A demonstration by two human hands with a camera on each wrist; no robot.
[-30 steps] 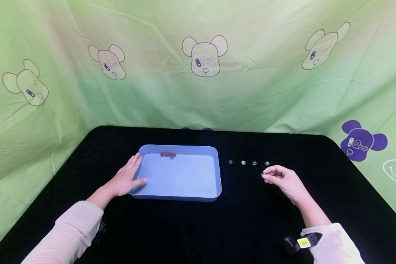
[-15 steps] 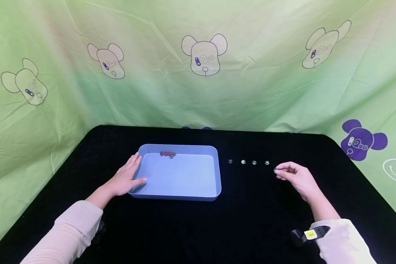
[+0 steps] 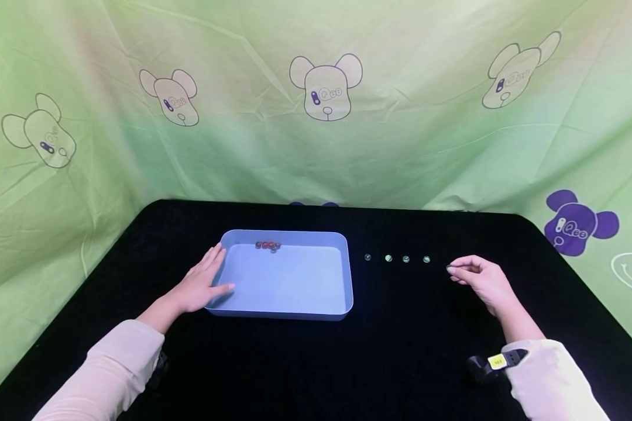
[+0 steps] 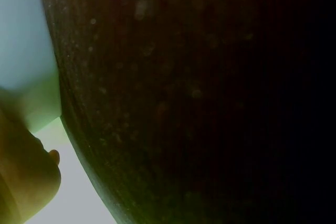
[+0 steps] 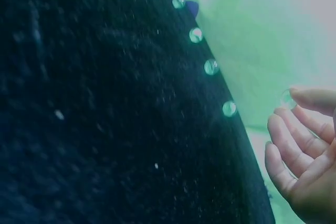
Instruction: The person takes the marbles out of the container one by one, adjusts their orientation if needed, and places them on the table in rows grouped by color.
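My right hand [image 3: 483, 283] pinches a clear glass marble [image 5: 286, 98] between thumb and fingertips, just past the right end of a row of marbles. That row of several clear glass marbles [image 3: 406, 259] lies spaced out on the black cloth, right of the blue tray [image 3: 284, 314]. With straight, spread fingers, my left hand [image 3: 197, 283] rests over the tray's left rim, its thumb reaching inside. Several reddish marbles [image 3: 265, 245] sit grouped by the tray's back wall, a clearer one [image 3: 274, 249] in front of them. Part of the left hand [image 4: 26, 177] shows in the left wrist view.
A black cloth [image 3: 305, 368] covers the table. Behind and on both sides hangs a green curtain [image 3: 242, 146] printed with bear heads. A strapped device with a yellow label [image 3: 497, 362] sits at the right cuff.
My right hand has moved right and slightly back with the marble, from in front of the row's last marble to beyond it. The left hand and tray stay where they were.
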